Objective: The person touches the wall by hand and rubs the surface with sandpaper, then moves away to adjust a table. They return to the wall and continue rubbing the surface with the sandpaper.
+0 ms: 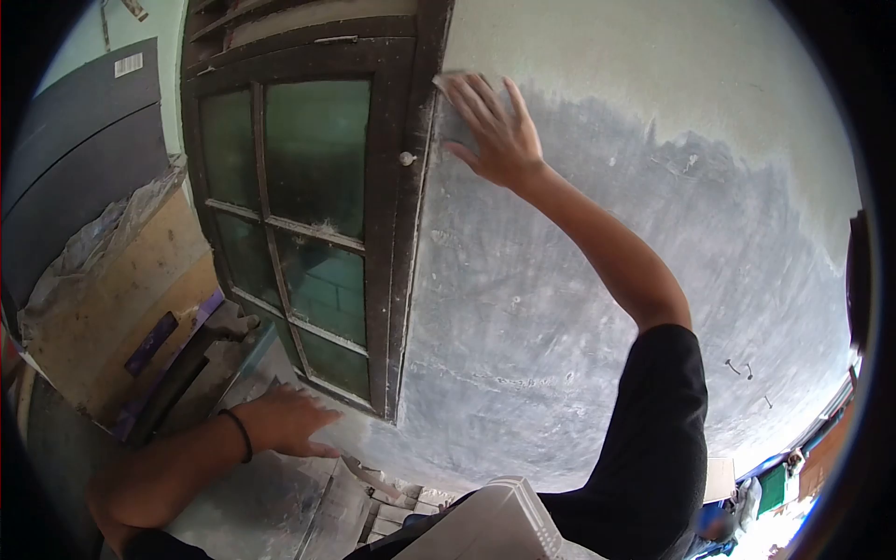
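Note:
My right hand (497,133) is raised to the grey-smeared wall (541,280), fingers spread and lying flat beside the upper part of the dark window frame (425,201). A thin pale edge shows at its fingertips; I cannot tell whether it is something under the hand. My left hand (285,422), slightly blurred, hangs low near the bottom of the window, with its fingers apart and nothing in them. A black band (239,436) circles that wrist. The window's panes (317,154) are greenish glass, and the frame has a pale round knob (407,159).
A wooden board (121,327) and dark panels (84,131) lean at the left. Below lies a grey surface (247,499). A pale ridged object (495,523) sits close at the bottom. Nails (739,368) stick out of the wall at right, with clutter (765,495) beyond.

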`<control>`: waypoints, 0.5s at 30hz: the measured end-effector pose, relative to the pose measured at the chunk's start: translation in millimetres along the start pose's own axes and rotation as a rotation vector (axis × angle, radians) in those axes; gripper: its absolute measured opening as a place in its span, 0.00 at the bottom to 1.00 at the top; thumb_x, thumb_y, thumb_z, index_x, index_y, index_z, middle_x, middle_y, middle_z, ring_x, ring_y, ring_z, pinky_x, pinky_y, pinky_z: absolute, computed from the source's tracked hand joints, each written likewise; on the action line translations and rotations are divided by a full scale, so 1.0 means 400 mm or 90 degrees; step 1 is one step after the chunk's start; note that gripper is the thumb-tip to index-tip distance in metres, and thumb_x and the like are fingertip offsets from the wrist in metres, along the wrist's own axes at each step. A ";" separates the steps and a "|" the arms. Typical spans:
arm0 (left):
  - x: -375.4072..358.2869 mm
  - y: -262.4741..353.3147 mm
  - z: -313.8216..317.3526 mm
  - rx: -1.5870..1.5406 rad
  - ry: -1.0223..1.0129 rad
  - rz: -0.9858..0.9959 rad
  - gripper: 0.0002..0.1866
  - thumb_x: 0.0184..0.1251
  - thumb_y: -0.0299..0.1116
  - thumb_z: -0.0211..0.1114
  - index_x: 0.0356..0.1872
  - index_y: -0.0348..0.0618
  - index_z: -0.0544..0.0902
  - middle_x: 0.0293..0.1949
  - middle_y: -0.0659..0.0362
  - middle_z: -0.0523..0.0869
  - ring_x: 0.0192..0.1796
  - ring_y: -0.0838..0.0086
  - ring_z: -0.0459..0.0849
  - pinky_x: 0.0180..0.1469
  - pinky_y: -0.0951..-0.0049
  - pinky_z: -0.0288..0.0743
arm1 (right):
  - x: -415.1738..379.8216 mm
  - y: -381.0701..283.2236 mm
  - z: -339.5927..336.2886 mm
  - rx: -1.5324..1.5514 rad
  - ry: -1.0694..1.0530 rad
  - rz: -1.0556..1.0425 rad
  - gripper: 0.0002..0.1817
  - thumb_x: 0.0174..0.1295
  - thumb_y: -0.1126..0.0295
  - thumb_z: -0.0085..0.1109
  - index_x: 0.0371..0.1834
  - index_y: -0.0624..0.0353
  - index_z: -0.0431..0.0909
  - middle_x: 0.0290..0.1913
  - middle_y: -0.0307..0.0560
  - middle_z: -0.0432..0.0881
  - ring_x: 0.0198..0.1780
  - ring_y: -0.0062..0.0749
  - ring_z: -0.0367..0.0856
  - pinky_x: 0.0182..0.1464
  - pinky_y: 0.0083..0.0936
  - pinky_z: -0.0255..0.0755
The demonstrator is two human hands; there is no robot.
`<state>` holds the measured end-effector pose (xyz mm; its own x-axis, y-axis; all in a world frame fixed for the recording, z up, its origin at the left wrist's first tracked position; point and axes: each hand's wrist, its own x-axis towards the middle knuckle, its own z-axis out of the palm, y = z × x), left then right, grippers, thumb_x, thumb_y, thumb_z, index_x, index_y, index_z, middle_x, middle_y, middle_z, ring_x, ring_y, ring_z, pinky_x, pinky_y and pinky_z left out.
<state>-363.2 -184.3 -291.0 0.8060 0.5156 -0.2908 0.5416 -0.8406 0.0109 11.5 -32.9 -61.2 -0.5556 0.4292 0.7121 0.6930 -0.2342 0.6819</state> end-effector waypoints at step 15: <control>0.004 0.022 -0.018 -0.003 -0.031 0.009 0.41 0.69 0.69 0.56 0.68 0.45 0.76 0.57 0.46 0.86 0.64 0.52 0.81 0.67 0.50 0.70 | 0.064 -0.010 0.001 -0.014 0.028 0.026 0.48 0.69 0.30 0.45 0.86 0.46 0.48 0.83 0.36 0.57 0.84 0.30 0.50 0.85 0.47 0.36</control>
<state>-355.5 -189.9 -284.4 0.8012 0.4947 -0.3368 0.5315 -0.8468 0.0205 -5.4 -20.5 -45.7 -0.5468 0.3795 0.7463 0.7058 -0.2705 0.6547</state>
